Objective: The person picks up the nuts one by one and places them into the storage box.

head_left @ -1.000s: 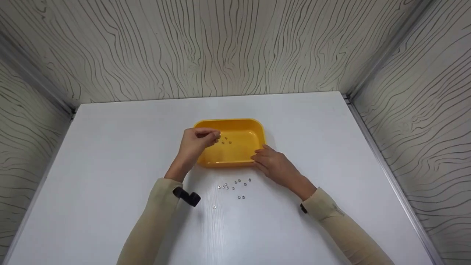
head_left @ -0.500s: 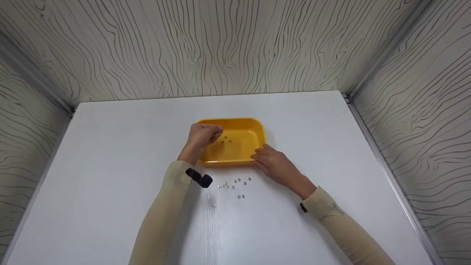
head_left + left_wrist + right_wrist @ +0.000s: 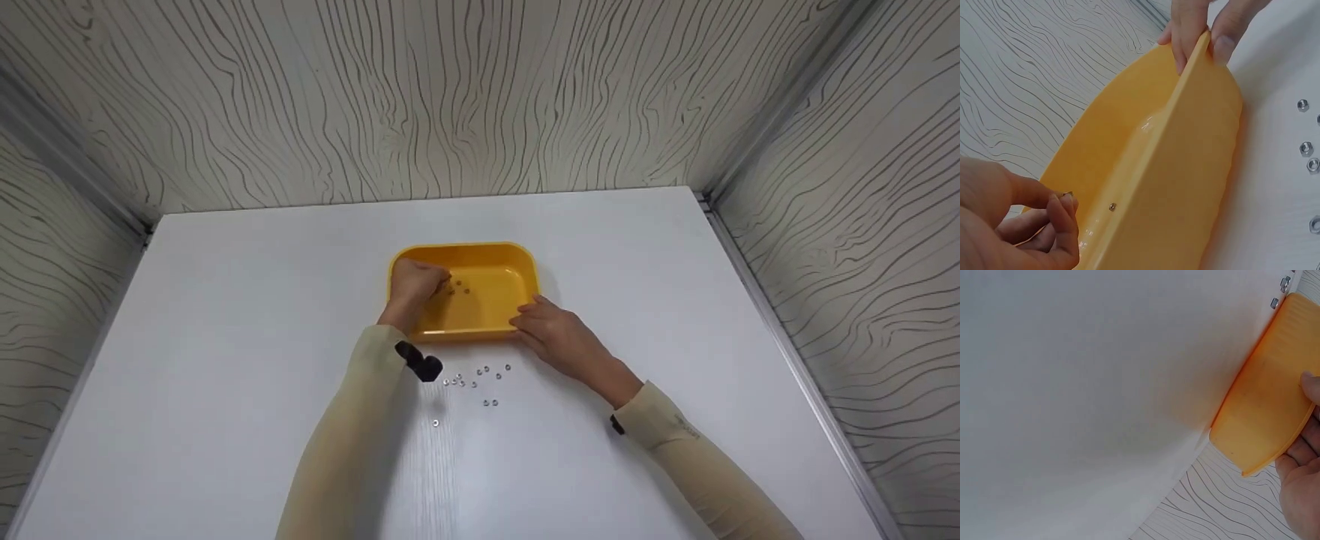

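Yellow plastic tray [image 3: 491, 309]: a smooth, glossy rectangular shell with rounded corners, standing on the white table [image 3: 225, 315] with its open top upward; its long axis runs left to right, roughly parallel to the table's far edge.
Left hand [image 3: 412, 289]: over the left part of the tray, thumb and forefinger closed in a pinch on a small shiny metal nut [image 3: 1067, 194]; only a sliver of metal shows, so I cannot tell which way it faces.
Right hand [image 3: 559, 334]: clasped round the tray's wall at the near right corner, thumb outside, fingers over the rim and inside.
Nuts in the tray [image 3: 466, 291]: three visible on its floor, just beside the left fingertips.
Nuts on the table [image 3: 1303, 105]: about a dozen, hexagonal with round holes, scattered near the tray's near side, one lying apart from the rest.
Left wrist view: shows the pinched nut and the hexagonal outlines, too small to make out from the head.
Right wrist view: shows the tray's outer wall with the right thumb pressed on it.
Back panel [image 3: 465, 97]: pale, with dark wavy wood-grain lines.
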`<state>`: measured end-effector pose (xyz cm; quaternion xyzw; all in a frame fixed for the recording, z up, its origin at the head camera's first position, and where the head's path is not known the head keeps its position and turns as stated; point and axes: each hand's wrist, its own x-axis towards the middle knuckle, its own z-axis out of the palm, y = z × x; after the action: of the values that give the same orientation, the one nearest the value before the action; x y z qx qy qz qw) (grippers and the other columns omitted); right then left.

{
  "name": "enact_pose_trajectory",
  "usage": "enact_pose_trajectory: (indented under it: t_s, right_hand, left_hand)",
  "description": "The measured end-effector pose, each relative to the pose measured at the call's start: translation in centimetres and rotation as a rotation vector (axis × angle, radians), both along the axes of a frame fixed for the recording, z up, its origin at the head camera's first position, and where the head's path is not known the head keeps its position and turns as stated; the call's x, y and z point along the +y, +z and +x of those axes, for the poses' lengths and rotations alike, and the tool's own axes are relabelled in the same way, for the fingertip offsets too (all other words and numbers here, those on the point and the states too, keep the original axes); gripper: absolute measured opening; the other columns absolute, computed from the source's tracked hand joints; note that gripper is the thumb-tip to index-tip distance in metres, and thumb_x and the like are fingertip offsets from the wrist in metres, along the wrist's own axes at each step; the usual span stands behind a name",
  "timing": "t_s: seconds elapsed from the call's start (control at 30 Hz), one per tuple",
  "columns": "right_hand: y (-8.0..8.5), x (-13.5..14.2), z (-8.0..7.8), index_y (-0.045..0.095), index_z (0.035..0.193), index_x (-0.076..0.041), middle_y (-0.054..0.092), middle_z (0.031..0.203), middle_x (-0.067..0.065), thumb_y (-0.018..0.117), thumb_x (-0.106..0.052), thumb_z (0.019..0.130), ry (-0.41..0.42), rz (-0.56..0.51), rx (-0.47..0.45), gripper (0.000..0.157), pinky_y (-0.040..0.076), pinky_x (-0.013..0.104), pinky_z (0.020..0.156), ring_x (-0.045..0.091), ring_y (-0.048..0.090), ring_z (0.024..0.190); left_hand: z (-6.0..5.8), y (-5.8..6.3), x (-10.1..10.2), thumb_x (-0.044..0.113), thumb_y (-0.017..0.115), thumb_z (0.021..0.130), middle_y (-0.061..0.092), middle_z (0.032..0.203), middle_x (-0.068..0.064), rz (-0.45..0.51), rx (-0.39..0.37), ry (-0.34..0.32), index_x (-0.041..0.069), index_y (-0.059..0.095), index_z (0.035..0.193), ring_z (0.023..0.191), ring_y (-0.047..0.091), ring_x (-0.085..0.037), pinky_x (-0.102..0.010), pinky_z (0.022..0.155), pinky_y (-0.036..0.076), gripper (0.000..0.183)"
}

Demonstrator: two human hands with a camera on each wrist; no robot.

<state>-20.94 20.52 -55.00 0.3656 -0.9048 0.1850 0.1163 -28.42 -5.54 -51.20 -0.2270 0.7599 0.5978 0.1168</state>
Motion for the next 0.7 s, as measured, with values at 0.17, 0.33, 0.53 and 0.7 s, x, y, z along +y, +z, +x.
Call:
enact_pose_trajectory:
  t_s: [0.17,0.33,0.53,0.7]
  right_hand:
    - [0.0,0.0,0.0,0.079,0.115,-0.008,0.079,0.117,0.006,0.073,-0.016,0.099,-0.005,-0.001,-0.004,0.019,0.046,0.042,0.12,0.023,0.073,0.119]
    - [0.1,0.0,0.0,0.078,0.116,-0.008,0.079,0.117,0.006,0.072,-0.018,0.1,-0.008,0.007,-0.014,0.019,0.045,0.042,0.121,0.022,0.073,0.12]
    - [0.1,-0.1,0.0,0.078,0.116,-0.008,0.079,0.117,0.006,0.073,-0.018,0.1,-0.003,-0.002,-0.01,0.02,0.045,0.043,0.121,0.023,0.073,0.12]
    - [0.1,-0.1,0.0,0.079,0.115,-0.008,0.08,0.116,0.005,0.073,-0.018,0.1,0.003,-0.009,0.004,0.019,0.046,0.043,0.12,0.023,0.074,0.118]
  left_hand:
    - [0.1,0.2,-0.6,0.004,0.067,0.088,0.052,0.058,0.003,-0.003,0.006,0.01,0.01,0.063,0.065,0.064,0.052,-0.017,-0.025,0.055,0.039,0.024]
    - [0.3,1.0,-0.8,0.007,0.065,0.093,0.057,0.07,0.0,-0.01,0.033,-0.031,0.005,0.072,0.081,0.077,0.055,-0.018,-0.027,0.068,0.045,0.014]
    - [1.7,2.4,-0.9,0.018,0.067,0.102,0.071,0.101,-0.006,-0.036,0.188,-0.158,0.004,0.077,0.11,0.094,0.065,-0.021,-0.032,0.087,0.058,0.019]
    - [3.9,3.3,-1.2,0.019,0.068,0.103,0.076,0.109,-0.009,-0.164,0.389,-0.324,0.005,0.078,0.115,0.098,0.069,-0.023,-0.036,0.091,0.06,0.021]
